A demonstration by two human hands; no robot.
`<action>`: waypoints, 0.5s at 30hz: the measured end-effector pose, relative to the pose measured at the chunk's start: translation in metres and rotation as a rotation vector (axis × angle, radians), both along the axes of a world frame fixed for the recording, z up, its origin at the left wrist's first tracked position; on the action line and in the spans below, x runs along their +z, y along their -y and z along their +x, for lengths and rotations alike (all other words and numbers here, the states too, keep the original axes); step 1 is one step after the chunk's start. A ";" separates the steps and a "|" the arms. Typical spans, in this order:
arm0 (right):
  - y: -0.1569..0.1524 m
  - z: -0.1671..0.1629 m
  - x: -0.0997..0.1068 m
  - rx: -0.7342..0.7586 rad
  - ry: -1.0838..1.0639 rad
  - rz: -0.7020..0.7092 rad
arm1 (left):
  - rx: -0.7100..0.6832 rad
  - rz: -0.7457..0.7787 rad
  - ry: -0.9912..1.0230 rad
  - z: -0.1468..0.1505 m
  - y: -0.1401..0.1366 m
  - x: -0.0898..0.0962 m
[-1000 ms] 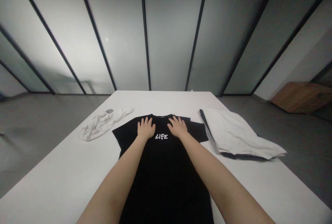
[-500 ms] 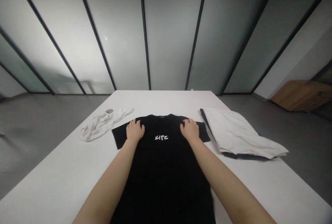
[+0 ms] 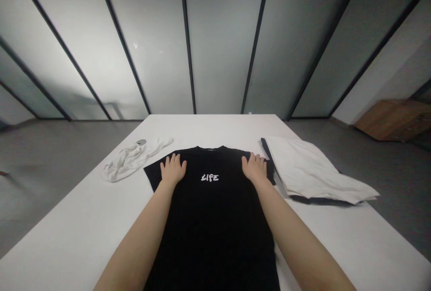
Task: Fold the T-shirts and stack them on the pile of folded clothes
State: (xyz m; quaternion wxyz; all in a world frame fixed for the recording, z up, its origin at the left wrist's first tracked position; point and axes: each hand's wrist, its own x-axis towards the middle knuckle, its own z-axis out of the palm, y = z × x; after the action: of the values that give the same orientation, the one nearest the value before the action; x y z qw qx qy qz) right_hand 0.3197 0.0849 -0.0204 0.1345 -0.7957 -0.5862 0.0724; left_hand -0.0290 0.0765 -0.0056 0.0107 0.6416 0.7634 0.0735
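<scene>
A black T-shirt (image 3: pixel 215 219) with white lettering on its chest lies spread on the white table, its collar at the far end. My left hand (image 3: pixel 173 169) rests on the shirt by the left sleeve, fingers spread and pointing away from me. On the opposite shoulder lies my right hand (image 3: pixel 254 167), flat with its fingers apart, touching the fabric near the right sleeve. Neither hand grips the cloth. My forearms cover parts of the shirt's sides, and its lower end runs out of view.
Folded white and dark cloth (image 3: pixel 313 169) lies to the right, reaching the edge of the table (image 3: pixel 212 125). A crumpled white cloth (image 3: pixel 124 160) lies at left, beside a small grey round object (image 3: pixel 141 142). Frosted glass panels stand behind; a wooden piece (image 3: pixel 393 120) is at far right.
My right hand has slid outward to the right, towards the sleeve. My left hand has shifted slightly left, and its fingers are more spread. The shirt lies almost the same.
</scene>
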 end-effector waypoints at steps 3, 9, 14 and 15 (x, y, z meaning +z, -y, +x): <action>-0.001 0.015 -0.002 0.028 0.061 -0.065 | 0.048 -0.011 0.017 -0.015 -0.005 0.000; -0.002 0.020 -0.007 -0.059 0.075 -0.123 | 0.088 -0.074 0.021 -0.033 -0.008 0.004; 0.001 0.008 0.007 -0.177 0.017 -0.311 | 0.128 -0.098 0.019 -0.033 -0.006 0.006; 0.004 0.005 0.011 -0.138 0.033 -0.308 | 0.148 -0.085 0.010 -0.031 -0.005 0.006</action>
State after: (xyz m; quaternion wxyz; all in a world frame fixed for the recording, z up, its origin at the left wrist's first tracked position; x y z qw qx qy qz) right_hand 0.3247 0.0812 -0.0099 0.0059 -0.8464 -0.5140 0.1391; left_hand -0.0598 0.0819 0.0004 0.0361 0.5820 0.8112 0.0447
